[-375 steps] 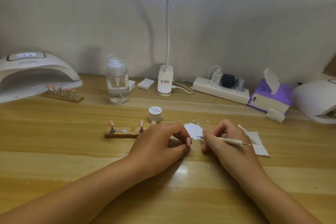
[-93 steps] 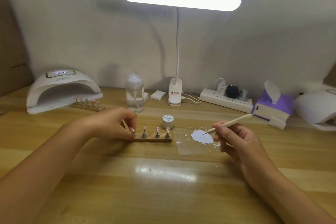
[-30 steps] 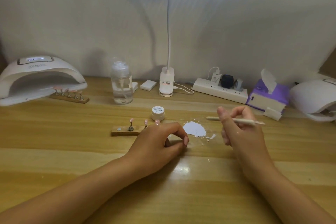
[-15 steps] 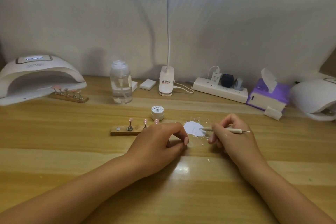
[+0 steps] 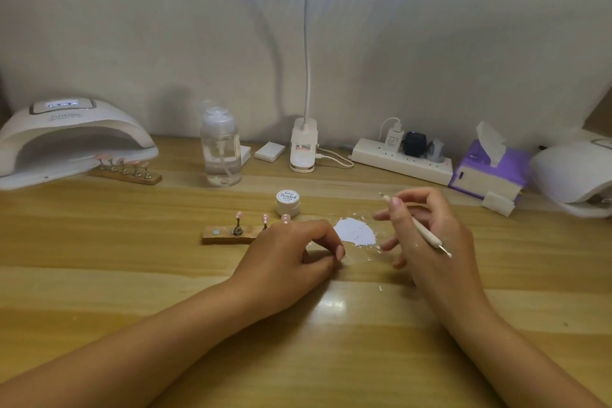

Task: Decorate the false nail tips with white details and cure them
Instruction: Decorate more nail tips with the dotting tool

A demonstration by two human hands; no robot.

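Now my right hand pinches dotting tool, centre-right; left hand curled on bench, grip hidden, cannot tell.

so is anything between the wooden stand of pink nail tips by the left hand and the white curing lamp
Yes: a second wooden stand of pink tips sits at the mouth of the white domed curing lamp.

Left hand hides the wooden holder's right end and whatever it pinches; right of the holder, the dotting tool's tip blurs.
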